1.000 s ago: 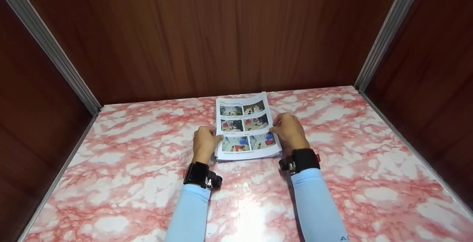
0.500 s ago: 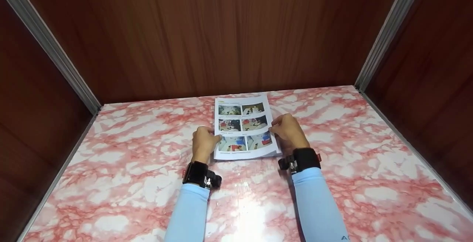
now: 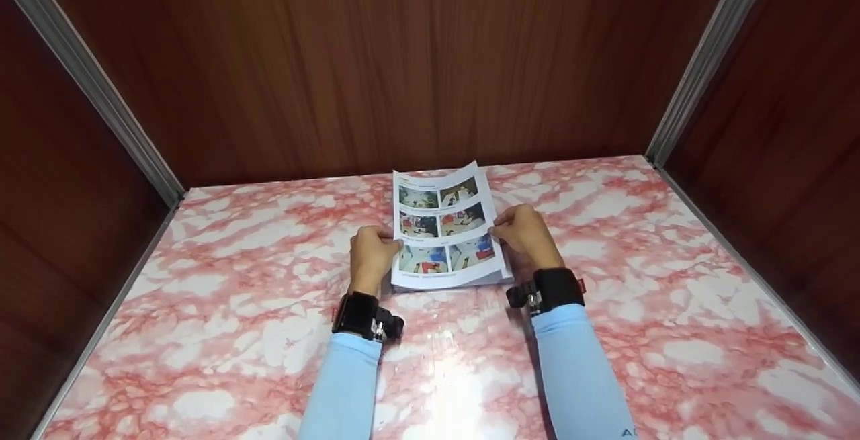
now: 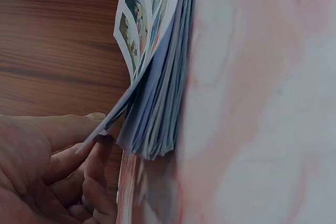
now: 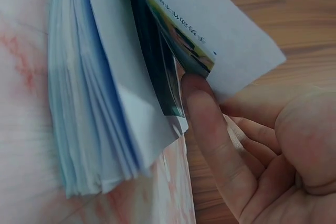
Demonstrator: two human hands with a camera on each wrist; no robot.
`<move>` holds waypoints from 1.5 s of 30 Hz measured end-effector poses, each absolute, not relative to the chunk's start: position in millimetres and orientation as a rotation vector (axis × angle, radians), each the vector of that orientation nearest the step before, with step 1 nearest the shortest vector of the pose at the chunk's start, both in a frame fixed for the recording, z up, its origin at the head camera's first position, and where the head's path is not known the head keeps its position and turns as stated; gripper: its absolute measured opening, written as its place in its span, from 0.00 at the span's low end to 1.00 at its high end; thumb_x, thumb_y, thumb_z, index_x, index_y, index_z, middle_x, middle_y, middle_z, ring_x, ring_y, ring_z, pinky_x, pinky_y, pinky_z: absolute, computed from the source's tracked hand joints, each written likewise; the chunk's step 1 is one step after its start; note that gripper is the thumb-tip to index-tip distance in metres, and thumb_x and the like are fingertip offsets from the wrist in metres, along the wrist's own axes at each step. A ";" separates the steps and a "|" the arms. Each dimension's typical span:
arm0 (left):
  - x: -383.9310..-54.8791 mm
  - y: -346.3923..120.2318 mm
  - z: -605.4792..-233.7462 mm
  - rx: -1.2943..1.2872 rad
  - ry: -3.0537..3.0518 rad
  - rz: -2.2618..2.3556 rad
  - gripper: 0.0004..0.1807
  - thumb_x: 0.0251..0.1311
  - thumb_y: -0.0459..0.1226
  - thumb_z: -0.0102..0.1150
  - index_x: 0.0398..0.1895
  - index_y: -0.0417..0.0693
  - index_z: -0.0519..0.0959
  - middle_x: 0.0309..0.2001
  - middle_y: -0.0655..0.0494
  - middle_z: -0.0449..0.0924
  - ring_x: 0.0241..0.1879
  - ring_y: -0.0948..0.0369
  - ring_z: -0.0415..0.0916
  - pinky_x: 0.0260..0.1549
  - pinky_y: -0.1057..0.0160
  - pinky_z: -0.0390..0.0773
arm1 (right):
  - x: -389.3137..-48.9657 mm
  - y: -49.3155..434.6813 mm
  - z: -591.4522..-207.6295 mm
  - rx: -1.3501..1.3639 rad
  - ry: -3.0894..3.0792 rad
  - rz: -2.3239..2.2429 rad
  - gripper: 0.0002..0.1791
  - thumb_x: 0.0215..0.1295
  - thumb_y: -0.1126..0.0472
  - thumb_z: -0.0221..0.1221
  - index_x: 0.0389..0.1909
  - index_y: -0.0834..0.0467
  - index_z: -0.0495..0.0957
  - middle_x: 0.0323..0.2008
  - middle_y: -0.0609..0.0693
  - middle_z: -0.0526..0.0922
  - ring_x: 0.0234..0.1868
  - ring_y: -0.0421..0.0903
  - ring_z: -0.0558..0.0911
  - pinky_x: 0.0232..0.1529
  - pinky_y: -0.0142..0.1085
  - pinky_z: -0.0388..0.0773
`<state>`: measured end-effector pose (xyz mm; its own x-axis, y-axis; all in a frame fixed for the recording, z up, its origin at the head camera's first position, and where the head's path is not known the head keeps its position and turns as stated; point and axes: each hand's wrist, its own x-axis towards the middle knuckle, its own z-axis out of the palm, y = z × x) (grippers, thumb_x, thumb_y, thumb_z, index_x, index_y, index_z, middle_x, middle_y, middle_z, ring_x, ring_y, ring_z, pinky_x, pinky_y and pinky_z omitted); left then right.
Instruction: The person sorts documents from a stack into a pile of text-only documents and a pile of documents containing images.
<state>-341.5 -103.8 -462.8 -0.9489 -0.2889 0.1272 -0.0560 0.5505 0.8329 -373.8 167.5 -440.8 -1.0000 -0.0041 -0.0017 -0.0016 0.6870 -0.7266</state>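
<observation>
A white sheet of paper [image 3: 443,240] printed with rows of colour photos lies uppermost on a stack of papers [image 3: 505,274]. My left hand [image 3: 373,255] pinches its left edge; the left wrist view shows the thumb on the printed face and fingers beneath. At the right edge, my right hand [image 3: 529,233] pinches the same sheet between thumb and finger. The sheet bows, its far right corner raised. Both wrist views show it lifted off the stack at the sides, with the fanned page edges [image 4: 157,114] below, themselves also thick and uneven in the right wrist view [image 5: 94,129].
The stack rests on a red-and-white marbled table [image 3: 222,319], near its far edge. A dark wood-grain panel [image 3: 416,64] rises behind, with side panels left and right joined by grey metal posts [image 3: 705,57]. Black wrist cameras [image 3: 556,289] sit above light blue sleeves.
The top sheet lay flatter half a second ago; now its far end curls up and it stands higher off the stack. Both hands keep their hold, rising very slightly.
</observation>
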 end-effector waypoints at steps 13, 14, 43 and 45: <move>-340.5 -110.2 -448.8 0.289 -2.460 -1.352 0.07 0.46 0.37 0.65 0.30 0.46 0.85 0.28 0.53 0.85 0.30 0.57 0.81 0.33 0.58 0.77 | -371.6 162.8 -429.4 -0.048 2.888 -1.438 0.09 0.54 0.60 0.63 0.33 0.62 0.80 0.31 0.55 0.83 0.30 0.47 0.82 0.31 0.38 0.80; -340.4 -112.0 -446.1 0.290 -2.449 -1.359 0.08 0.46 0.37 0.64 0.31 0.45 0.85 0.28 0.52 0.85 0.30 0.57 0.81 0.33 0.59 0.77 | -371.0 161.4 -427.1 -0.053 2.870 -1.481 0.09 0.54 0.60 0.63 0.33 0.62 0.80 0.31 0.56 0.83 0.30 0.48 0.83 0.32 0.40 0.81; -305.7 -268.4 -415.8 0.606 -2.327 -1.284 0.12 0.50 0.37 0.61 0.39 0.47 0.85 0.38 0.47 0.85 0.37 0.55 0.81 0.39 0.61 0.75 | -361.1 -14.1 -440.6 -0.286 2.660 -1.838 0.05 0.52 0.65 0.65 0.30 0.62 0.84 0.27 0.55 0.85 0.25 0.49 0.85 0.26 0.36 0.82; -306.3 -272.0 -420.2 0.614 -2.327 -1.286 0.12 0.49 0.37 0.61 0.39 0.47 0.85 0.39 0.48 0.85 0.39 0.54 0.80 0.41 0.60 0.74 | -361.8 -18.6 -444.9 -0.285 2.701 -1.785 0.04 0.52 0.65 0.65 0.29 0.62 0.84 0.26 0.54 0.85 0.24 0.48 0.85 0.24 0.34 0.81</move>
<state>-306.3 -272.0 -420.2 -0.8187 -0.5572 0.1391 -0.1786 0.4774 0.8604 -361.8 -18.6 -444.9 -0.9788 -0.0858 0.1862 -0.2049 0.3832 -0.9007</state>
